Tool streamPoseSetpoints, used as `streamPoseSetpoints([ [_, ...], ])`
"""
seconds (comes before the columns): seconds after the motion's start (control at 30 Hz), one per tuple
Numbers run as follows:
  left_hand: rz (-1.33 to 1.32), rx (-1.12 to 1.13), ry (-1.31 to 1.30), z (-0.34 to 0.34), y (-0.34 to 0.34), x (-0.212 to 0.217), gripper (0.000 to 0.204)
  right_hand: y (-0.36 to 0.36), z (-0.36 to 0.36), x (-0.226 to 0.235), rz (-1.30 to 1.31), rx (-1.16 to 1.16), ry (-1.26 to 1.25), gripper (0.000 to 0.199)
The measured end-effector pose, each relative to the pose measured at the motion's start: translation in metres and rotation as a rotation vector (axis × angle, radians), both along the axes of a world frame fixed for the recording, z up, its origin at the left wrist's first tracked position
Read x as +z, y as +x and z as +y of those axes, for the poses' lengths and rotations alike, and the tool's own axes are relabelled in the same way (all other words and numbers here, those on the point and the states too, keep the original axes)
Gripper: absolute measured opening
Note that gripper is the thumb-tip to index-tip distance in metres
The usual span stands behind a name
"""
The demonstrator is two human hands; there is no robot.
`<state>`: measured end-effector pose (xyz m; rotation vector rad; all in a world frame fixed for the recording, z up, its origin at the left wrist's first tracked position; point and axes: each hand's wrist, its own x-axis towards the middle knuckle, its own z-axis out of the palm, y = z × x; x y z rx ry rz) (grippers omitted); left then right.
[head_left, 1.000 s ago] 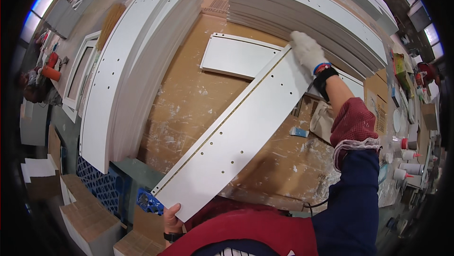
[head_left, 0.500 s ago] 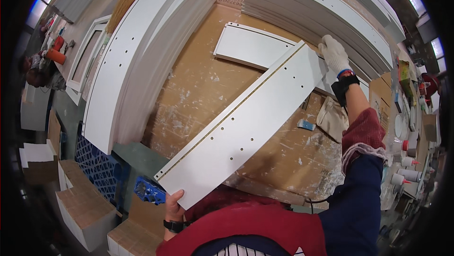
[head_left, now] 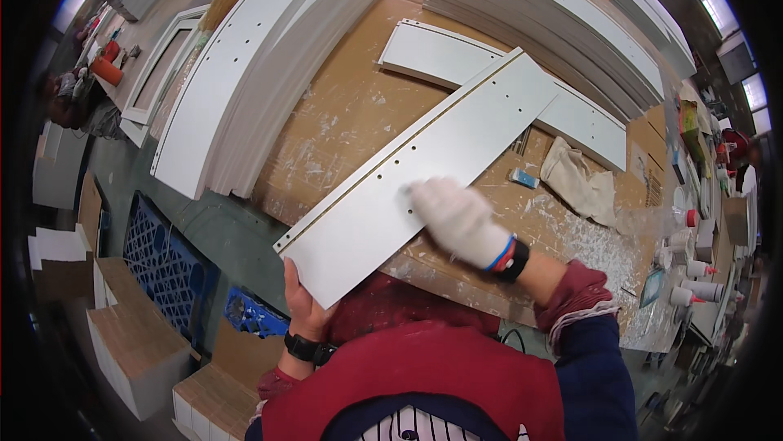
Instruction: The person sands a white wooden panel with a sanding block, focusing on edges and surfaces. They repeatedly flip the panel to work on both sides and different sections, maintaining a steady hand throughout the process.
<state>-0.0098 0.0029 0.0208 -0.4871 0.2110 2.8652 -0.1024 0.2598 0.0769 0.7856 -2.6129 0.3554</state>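
A long white drilled panel [head_left: 440, 147] with a brownish groove along one edge slants across my front. My bare left hand [head_left: 303, 301] grips its near left end, thumb on the face. My right hand [head_left: 458, 217], in a whitish glove and blurred by motion, is on the panel's face near the middle holes. Its fingers are curled; what they hold, if anything, is hidden. The panel's far end lies across a second white panel [head_left: 589, 125] on the brown cardboard-covered table [head_left: 342, 107].
Tall stacks of white panels stand at the left [head_left: 245, 74] and the back right [head_left: 530, 17]. A cream cloth [head_left: 577, 180] and a small blue-and-white object [head_left: 524, 178] lie to the right. Glue bottles [head_left: 697, 290] line the right side. A blue pallet [head_left: 167, 257] is at lower left.
My right hand has come from the panel's far end down to its middle, toward me. The panel's near end has shifted slightly away from me, still in my left hand.
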Motion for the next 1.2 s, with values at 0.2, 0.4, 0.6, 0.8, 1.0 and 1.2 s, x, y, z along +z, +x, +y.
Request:
streamPoseSetpoints([
  [0.2, 0.092, -0.108, -0.007, 0.004, -0.005, 0.001, 0.065, 0.08, -0.093, 0.017, -0.871, 0.715, 0.349, 0.013],
  [0.4, 0.186, -0.32, -0.238, -0.002, -0.004, 0.011, 0.061, 0.081, -0.017, 0.025, -0.908, 0.162, -0.252, 0.02],
  [0.6, 0.37, -0.28, -0.329, 0.001, -0.003, 0.041, 0.065, 0.096, 0.01, 0.021, -0.848, -0.003, -0.26, 0.019],
  [0.8, 0.47, -0.171, -0.395, -0.02, -0.012, 0.087, 0.061, 0.093, 0.009, 0.018, -0.82, -0.032, -0.298, 0.022],
  [1.0, 0.535, 0.052, -0.442, -0.046, -0.033, 0.108, 0.058, 0.093, 0.015, 0.007, -0.808, -0.004, -0.332, 0.024],
  [1.2, 0.561, 0.186, -0.428, -0.086, -0.083, 0.123, 0.053, 0.092, 0.02, 0.014, -0.867, -0.079, -0.311, 0.024],
])
